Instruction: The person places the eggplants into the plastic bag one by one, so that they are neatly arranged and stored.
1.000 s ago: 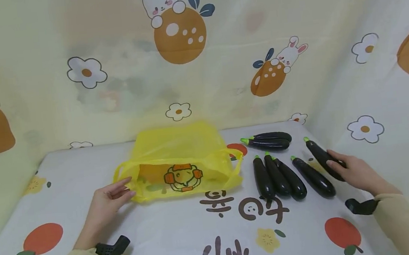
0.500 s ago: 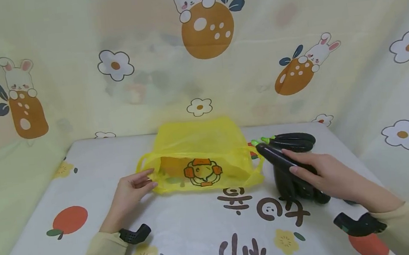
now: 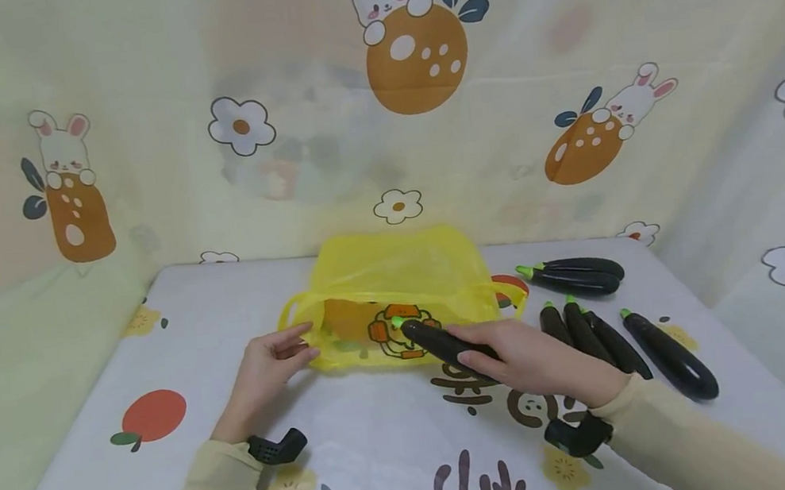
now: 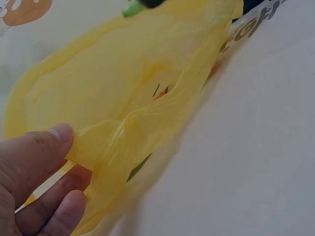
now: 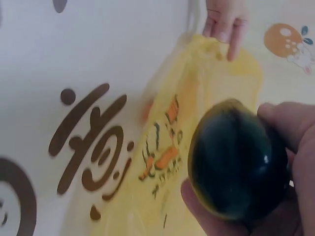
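A yellow plastic bag (image 3: 402, 264) lies on the table with its mouth facing me and a cartoon chick printed on it. At the mouth's left edge, my left hand (image 3: 266, 374) pinches the thin plastic between thumb and fingers, as the left wrist view (image 4: 42, 172) shows closely. My right hand (image 3: 529, 354) grips a dark eggplant (image 3: 442, 343), its green stem end pointing left into the bag's mouth. The eggplant's rounded end (image 5: 238, 162) fills much of the right wrist view, with fingers wrapped round it.
Two eggplants (image 3: 576, 280) lie at the back right. Nearer me, several more lie side by side, partly behind my right forearm, with one eggplant (image 3: 670, 355) at their right. A patterned curtain (image 3: 322, 124) hangs behind the table (image 3: 357, 456).
My right hand has carried the eggplant from the right side, over the others, leftward to the bag's mouth. My left hand keeps its hold on the bag. The head view has turned left.
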The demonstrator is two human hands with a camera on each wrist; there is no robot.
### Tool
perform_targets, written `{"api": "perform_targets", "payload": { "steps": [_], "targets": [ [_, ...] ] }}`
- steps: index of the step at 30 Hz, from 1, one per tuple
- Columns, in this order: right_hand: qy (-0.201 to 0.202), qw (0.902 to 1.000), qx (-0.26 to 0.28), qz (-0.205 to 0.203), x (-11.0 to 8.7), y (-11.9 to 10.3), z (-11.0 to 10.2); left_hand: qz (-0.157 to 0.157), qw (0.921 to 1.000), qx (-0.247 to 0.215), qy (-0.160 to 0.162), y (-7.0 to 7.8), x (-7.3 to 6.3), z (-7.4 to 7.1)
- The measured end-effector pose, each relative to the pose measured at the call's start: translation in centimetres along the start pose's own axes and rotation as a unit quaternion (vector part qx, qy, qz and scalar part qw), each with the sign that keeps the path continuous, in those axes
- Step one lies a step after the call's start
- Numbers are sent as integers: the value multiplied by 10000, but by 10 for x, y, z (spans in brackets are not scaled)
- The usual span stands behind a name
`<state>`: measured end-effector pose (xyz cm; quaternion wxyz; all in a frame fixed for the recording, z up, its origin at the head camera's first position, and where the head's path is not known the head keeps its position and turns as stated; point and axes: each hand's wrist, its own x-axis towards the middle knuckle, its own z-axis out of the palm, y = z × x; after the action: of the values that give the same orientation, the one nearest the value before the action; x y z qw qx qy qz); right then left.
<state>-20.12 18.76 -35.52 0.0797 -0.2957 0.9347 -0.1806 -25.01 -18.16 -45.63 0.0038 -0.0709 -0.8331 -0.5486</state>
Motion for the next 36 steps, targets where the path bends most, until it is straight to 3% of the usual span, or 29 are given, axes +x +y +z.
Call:
{"api": "perform_targets", "payload": {
  "steps": [10, 17, 21, 26, 32, 36],
  "targets": [
    [508, 9952, -820, 182, 46, -12, 27, -103, 9999, -32, -12, -1, 2, -1],
    [893, 9864, -1375, 126, 80, -20, 44, 16, 9999, -111, -31, -3, 3, 0],
    [1162, 9754, -1874, -32, 100, -20, 58, -65, 9999, -109, -16, -3, 2, 1],
    [1398, 9635, -2280, 102, 124, -22, 70, 0, 9999, -167, -42, -1, 4, 2],
    [1562, 9582, -2365, 386, 145, -26, 79, 20, 9998, -211, -57, 0, 4, 4],
    [1980, 9392, -2778, 387, 156, -28, 87, -46, 9997, -229, -39, 0, 3, 6]
  ]
}}
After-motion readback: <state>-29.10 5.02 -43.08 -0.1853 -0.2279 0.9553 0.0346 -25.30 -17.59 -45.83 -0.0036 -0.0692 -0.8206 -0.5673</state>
